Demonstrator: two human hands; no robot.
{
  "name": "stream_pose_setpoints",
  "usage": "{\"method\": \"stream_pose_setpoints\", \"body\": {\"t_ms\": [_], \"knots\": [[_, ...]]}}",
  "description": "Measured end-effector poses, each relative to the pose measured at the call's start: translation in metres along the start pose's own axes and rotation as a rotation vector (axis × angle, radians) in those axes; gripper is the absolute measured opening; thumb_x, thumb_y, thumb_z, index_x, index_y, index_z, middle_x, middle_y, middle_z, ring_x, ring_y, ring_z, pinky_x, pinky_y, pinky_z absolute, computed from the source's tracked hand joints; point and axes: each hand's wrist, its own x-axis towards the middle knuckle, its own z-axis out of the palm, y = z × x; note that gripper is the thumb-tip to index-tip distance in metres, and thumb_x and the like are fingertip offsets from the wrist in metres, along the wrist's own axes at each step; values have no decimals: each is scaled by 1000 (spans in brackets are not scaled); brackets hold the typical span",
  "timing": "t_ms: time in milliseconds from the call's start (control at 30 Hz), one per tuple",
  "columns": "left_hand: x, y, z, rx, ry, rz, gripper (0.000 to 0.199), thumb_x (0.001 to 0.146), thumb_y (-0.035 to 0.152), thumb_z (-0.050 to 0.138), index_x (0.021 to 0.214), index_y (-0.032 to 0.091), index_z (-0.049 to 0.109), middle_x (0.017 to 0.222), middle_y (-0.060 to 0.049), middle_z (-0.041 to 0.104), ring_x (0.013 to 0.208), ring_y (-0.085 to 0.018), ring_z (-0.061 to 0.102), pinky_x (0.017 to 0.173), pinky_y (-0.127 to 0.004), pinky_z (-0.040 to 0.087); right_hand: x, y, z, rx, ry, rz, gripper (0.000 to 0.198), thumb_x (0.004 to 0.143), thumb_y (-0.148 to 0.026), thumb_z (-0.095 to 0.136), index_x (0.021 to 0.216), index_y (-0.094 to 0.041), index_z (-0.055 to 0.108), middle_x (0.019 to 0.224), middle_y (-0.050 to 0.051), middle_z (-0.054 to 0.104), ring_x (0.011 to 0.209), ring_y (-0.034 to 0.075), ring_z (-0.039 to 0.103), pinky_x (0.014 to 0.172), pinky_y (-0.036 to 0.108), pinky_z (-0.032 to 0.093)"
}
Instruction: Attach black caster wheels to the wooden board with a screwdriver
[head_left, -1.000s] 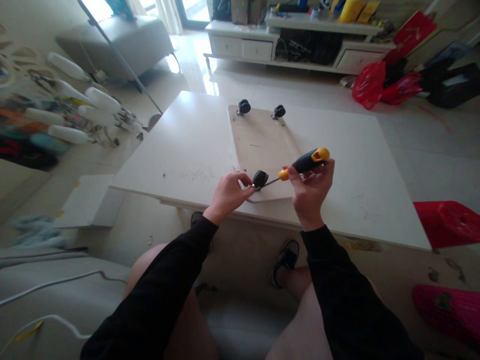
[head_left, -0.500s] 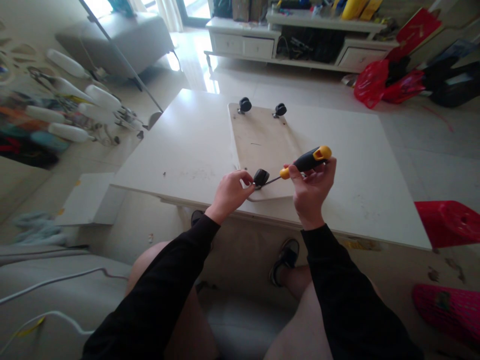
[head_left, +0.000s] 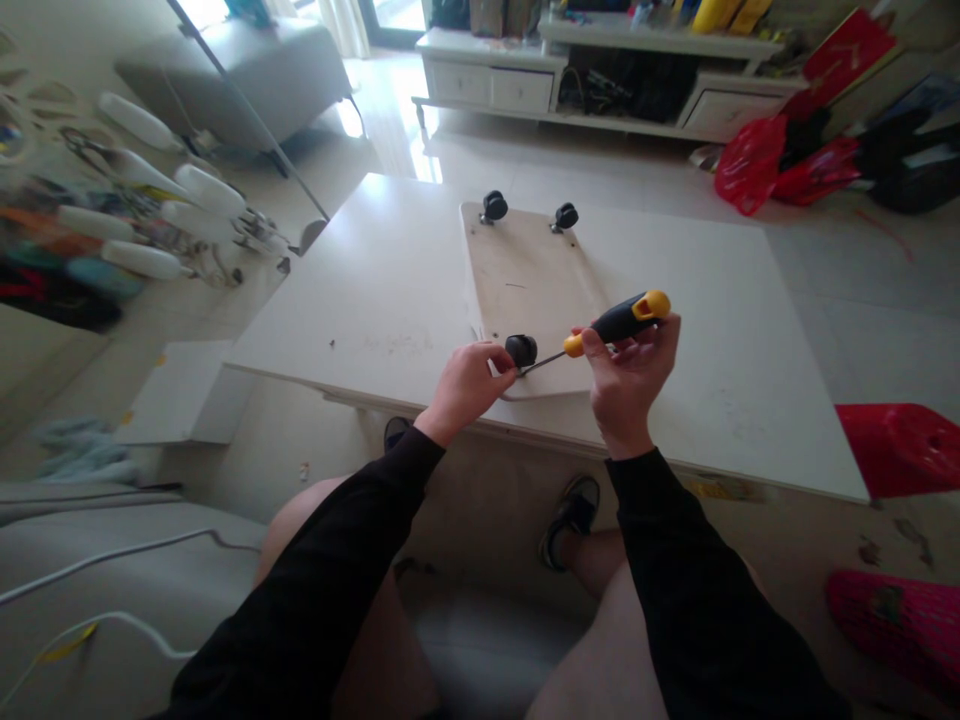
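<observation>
Head view, looking down over the knees: the wooden board lies flat on the white tabletop, and the action is all at its near left corner. A black caster wheel sits there, and the left hand is right up against it from the left, thumb and fingers pinched around its base. The right hand is a little further off to the right, fingers curled round the black-and-yellow screwdriver. The screwdriver's long axis slopes from the yellow cap at upper right down-left to the tip, which meets the caster's base just beside the left hand's fingertips. Can't quite tell if the tip is actually seated in a screw, it's too small. Both forearms come up from the lap in black sleeves, wrists bent toward each other. Two more casters stand at the far end of the board.
</observation>
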Motion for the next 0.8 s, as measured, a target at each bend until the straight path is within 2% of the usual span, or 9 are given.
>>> {"method": "stream_pose_setpoints", "body": {"t_ms": [367, 800], "knots": [[0, 0, 1, 4, -14, 6, 7, 82, 15, 76, 81, 20, 81, 78, -4, 78, 69, -17, 66, 71, -31, 51, 1, -2, 0, 30, 19, -36, 57, 78, -45, 92, 107, -34, 44, 101, -4, 59, 82, 15, 74, 72, 37, 70], [-1, 2, 0, 3, -18, 12, 8, 82, 14, 76, 79, 19, 80, 83, -5, 79, 69, -16, 66, 73, -32, 51, -1, 1, 1, 7, -7, -26, 57, 77, -46, 92, 107, -34, 45, 100, -4, 60, 82, 18, 75, 73, 43, 71]]}}
